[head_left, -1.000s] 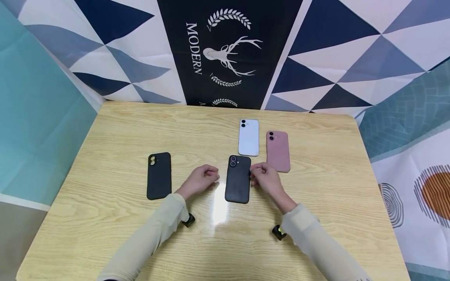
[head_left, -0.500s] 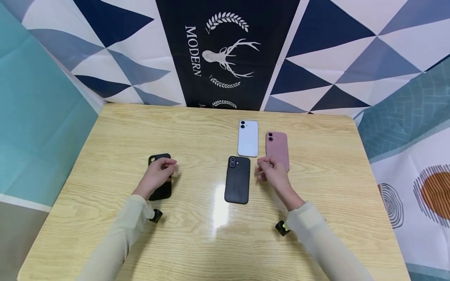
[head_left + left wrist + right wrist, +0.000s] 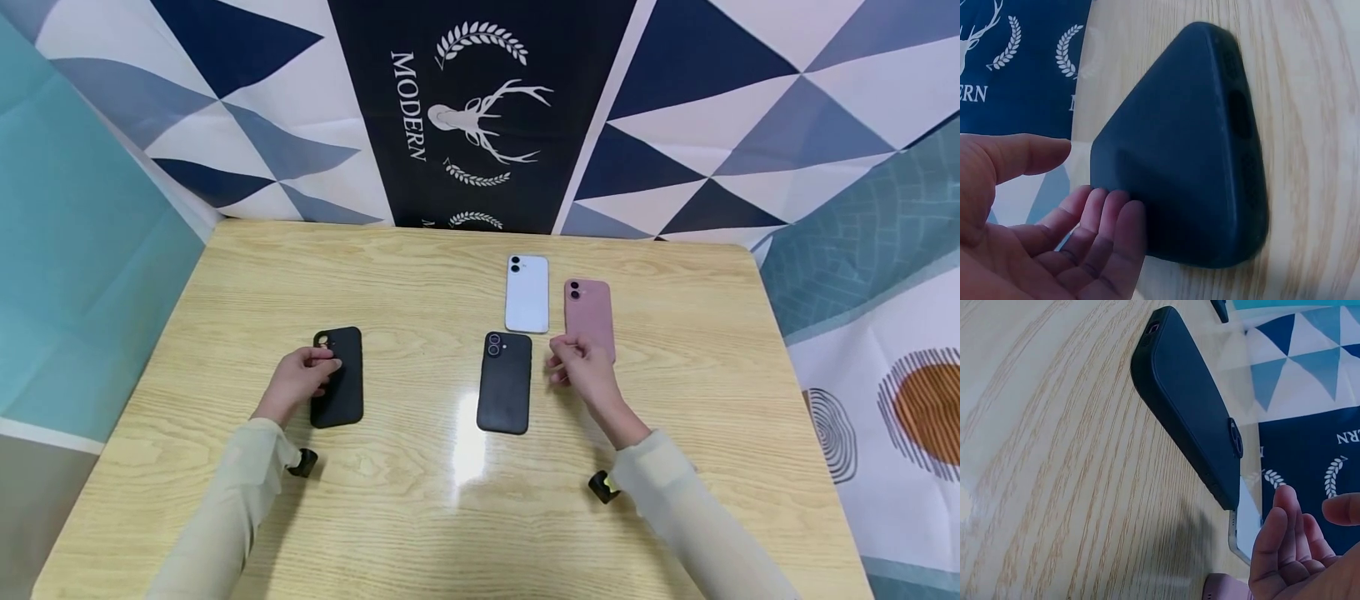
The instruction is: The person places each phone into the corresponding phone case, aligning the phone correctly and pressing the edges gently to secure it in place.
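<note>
Fingers (image 3: 1127, 231) of L hand (image 3: 295, 380) loosely bent, side by side, thumb apart, pinching nothing; they're over the blk phone case (image 3: 348, 387), left of ctr in head view, can't tell if touching. R hand (image 3: 591, 379): fingers half-curled, thumb apart, holding nothing, over lower end of pink phone (image 3: 588, 312), right of ctr. Blk phone (image 3: 504, 387) mid-frame, white phone (image 3: 527, 296) just above, all flat on wood table (image 3: 405, 508).

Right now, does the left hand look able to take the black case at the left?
Probably yes: the left hand is at the side of the black case, with nothing visible in its way.
</note>
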Demonstrator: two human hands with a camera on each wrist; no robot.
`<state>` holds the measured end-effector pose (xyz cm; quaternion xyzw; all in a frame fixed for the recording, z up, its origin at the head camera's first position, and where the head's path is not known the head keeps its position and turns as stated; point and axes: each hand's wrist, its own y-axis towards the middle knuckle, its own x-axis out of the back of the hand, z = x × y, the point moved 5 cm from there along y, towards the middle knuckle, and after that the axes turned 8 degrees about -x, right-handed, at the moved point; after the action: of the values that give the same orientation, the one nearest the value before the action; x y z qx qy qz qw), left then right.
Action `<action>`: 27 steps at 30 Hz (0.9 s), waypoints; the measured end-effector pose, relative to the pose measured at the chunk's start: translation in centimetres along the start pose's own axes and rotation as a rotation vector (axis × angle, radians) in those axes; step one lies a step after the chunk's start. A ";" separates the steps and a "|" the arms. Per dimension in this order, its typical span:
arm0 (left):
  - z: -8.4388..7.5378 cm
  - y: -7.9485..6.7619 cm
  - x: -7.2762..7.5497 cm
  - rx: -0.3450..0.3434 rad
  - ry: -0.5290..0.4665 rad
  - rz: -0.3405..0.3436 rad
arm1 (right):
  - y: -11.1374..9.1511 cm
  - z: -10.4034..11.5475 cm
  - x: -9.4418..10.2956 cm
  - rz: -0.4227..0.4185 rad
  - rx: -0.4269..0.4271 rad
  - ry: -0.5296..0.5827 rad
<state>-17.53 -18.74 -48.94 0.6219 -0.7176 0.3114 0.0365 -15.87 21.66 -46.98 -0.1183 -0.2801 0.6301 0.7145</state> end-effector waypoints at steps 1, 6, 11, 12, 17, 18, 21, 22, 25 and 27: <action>0.1 0.0 0.1 0.003 -0.005 0.000 | 0.0 0.0 0.0 0.000 0.004 0.004; 0.2 -0.1 0.6 0.024 -0.006 0.015 | 0.1 0.0 0.0 -0.007 0.019 -0.005; 0.3 -0.2 1.1 0.043 0.020 0.007 | 0.2 -0.1 -0.1 -0.010 0.013 -0.005; 0.4 -0.2 1.2 0.047 0.027 0.003 | 0.1 -0.1 -0.1 -0.010 0.011 -0.002; 0.6 -0.3 1.4 0.067 0.064 -0.006 | 0.1 -0.1 -0.2 -0.006 0.008 0.004; 0.6 -0.4 1.4 0.070 0.077 -0.007 | 0.1 -0.1 -0.2 -0.003 0.008 0.004; 0.7 -0.3 1.4 0.071 0.125 0.002 | 0.1 -0.1 -0.3 0.003 0.006 0.004; 0.7 -0.3 1.4 0.072 0.145 0.005 | 0.1 -0.1 -0.4 0.002 0.005 0.006; 0.8 -0.2 1.2 0.077 0.181 0.015 | 0.1 -0.2 -0.4 0.001 0.003 0.004; 0.8 -0.1 1.1 0.076 0.199 0.013 | 0.1 -0.2 -0.4 0.001 0.002 0.004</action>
<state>-17.41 -20.06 -49.07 0.5841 -0.7020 0.3990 0.0820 -15.89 21.33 -47.31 -0.1187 -0.2780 0.6304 0.7150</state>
